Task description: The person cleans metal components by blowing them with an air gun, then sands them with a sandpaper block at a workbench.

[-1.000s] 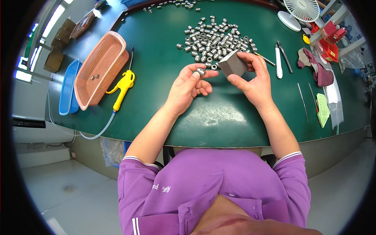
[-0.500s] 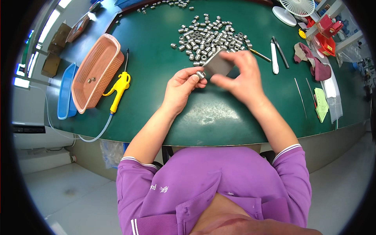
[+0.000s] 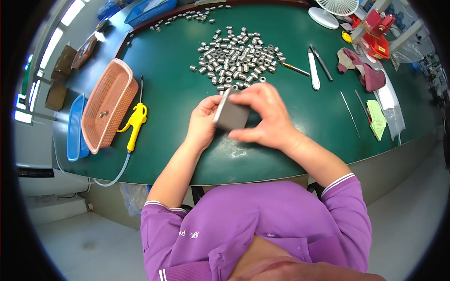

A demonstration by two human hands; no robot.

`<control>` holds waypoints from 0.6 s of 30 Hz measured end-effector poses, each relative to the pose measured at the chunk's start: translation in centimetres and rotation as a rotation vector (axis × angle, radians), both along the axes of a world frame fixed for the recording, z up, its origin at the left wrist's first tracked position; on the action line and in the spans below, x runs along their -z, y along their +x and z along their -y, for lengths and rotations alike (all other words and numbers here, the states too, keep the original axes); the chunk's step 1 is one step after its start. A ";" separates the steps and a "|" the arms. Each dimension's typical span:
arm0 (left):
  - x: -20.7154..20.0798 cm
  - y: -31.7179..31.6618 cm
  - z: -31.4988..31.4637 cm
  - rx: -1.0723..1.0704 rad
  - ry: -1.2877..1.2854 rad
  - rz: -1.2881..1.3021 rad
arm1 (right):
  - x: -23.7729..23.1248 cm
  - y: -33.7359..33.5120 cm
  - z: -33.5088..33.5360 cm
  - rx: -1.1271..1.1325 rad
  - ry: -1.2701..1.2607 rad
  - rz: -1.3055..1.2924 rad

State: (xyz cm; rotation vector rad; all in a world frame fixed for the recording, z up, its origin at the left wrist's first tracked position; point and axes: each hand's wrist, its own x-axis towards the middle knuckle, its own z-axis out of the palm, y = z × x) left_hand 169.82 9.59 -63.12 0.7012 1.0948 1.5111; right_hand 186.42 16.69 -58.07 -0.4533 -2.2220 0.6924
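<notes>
My right hand (image 3: 267, 114) grips a grey rectangular block (image 3: 233, 115) between thumb and fingers, and its outline is slightly blurred. The block covers the fingertips of my left hand (image 3: 202, 124), whose fingers are curled closed. The small metal bushing that showed in those fingers a moment ago is now hidden behind the block. Just beyond both hands lies a heap of short, shiny metal bushings (image 3: 236, 58) on the green tabletop (image 3: 173, 93).
Left of me are a pink basket (image 3: 123, 75) with a few bushings inside, a blue basket (image 3: 75, 136) and a yellow air gun (image 3: 137, 122). To the right lie a brass-coloured rod (image 3: 295, 69), a white-handled tool (image 3: 314, 70), a cloth (image 3: 368, 72) and green paper (image 3: 376, 119).
My right hand has brought the grey block left, over my left fingertips, hiding the bushing. The whole view has shifted, so the table things appear lower and farther left.
</notes>
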 end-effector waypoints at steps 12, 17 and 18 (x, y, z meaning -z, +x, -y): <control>-0.8 -0.4 0.2 0.115 0.108 0.001 | 0.5 0.0 -2.0 0.151 0.036 -0.006; -1.7 -0.3 0.1 0.082 0.124 0.065 | 0.5 1.2 -3.5 0.270 -0.304 -0.107; -1.8 -0.3 -0.1 0.070 0.091 0.066 | 0.4 1.2 -3.5 0.259 -0.315 -0.103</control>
